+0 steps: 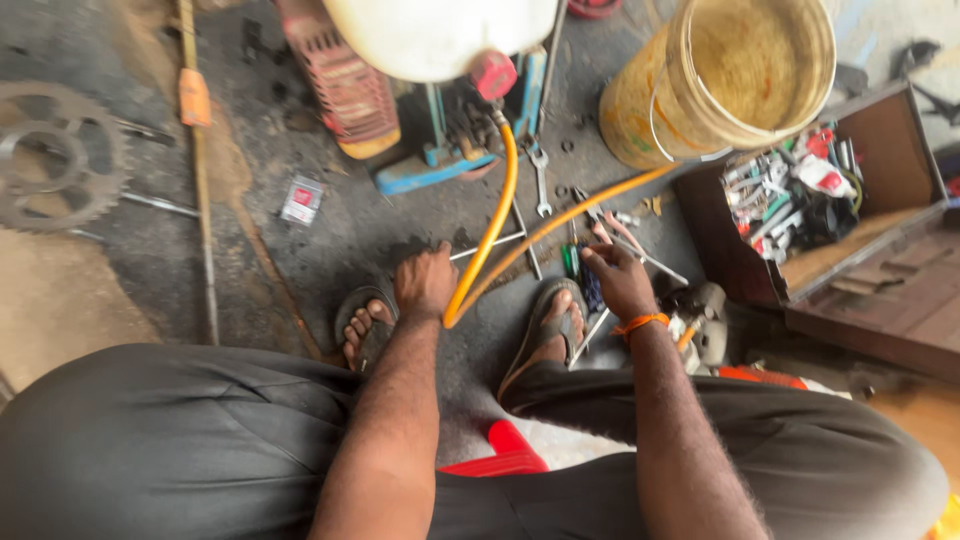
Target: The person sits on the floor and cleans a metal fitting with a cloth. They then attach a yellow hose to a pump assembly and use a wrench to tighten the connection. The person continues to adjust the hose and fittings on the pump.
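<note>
Far left on the oily floor [300,260] lies a large toothed sprocket [55,155], with a long thin rod [200,200] running near to far just beside it and a small packet [301,199] further right. At the far middle sits a machine with a white tank [430,35] on a blue frame [425,172].

From that machine an orange hose [495,220] curves toward the person and doubles back to the right in a tight bend. The left hand [424,284] is closed over that bend, just beyond the left sandalled foot [365,320], fingers wrapped down around it. The hose looks light, smooth and springy; it is likely to be greasy and to push back against the fold, so a grip close to the bend, as here, seems the firmest place.

A spanner [541,180] lies beyond the hose. The right hand [618,280], with an orange band at the wrist, is partly closed, fingertips pinching a thin metal tool [650,262] among loose tools near the right foot [552,325]. Far right stand a yellow bucket [640,110] and an open wooden toolbox [900,150] crammed with tools.
</note>
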Demonstrator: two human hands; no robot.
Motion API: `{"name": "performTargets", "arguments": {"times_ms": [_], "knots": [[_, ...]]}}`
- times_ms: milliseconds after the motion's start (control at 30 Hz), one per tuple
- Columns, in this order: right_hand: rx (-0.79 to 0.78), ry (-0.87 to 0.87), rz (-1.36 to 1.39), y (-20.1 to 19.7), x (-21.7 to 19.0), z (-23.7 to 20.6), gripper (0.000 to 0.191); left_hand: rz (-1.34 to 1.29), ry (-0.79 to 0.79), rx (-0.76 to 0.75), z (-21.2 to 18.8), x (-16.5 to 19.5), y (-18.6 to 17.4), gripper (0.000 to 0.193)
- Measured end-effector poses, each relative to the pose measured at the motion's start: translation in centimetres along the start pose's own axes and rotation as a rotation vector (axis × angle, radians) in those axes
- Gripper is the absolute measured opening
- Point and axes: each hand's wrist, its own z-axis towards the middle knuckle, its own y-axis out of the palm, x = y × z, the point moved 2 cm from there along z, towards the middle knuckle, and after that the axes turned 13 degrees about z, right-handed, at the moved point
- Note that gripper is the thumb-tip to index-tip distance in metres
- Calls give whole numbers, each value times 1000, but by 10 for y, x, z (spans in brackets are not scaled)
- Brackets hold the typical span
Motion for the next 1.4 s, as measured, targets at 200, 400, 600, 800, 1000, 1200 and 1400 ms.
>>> {"name": "performTargets", "arguments": {"times_ms": [200,400,600,800,1000,1200,1400], "knots": [[-74,-86,63,15,-24,-8,46,158,-119,313,-14,-23,-25,16],[-116,-149,47,24,-49,-31,48,348,-44,722,-35,-46,-64,16],[-161,-171,92,25,-67,-52,52,704,-135,309,-17,-67,-161,29],[-223,-259,140,30,-108,-74,61,900,-167,406,-40,-96,-271,25],[-549,-305,724,26,-150,-119,77,452,121,460,-118,-96,-343,41],[-657,-414,904,-31,-159,-184,77,-123,459,245,-91,-30,-314,35],[-163,-173,836,-88,-114,-203,50,-422,322,866,-101,101,-223,50]]}}
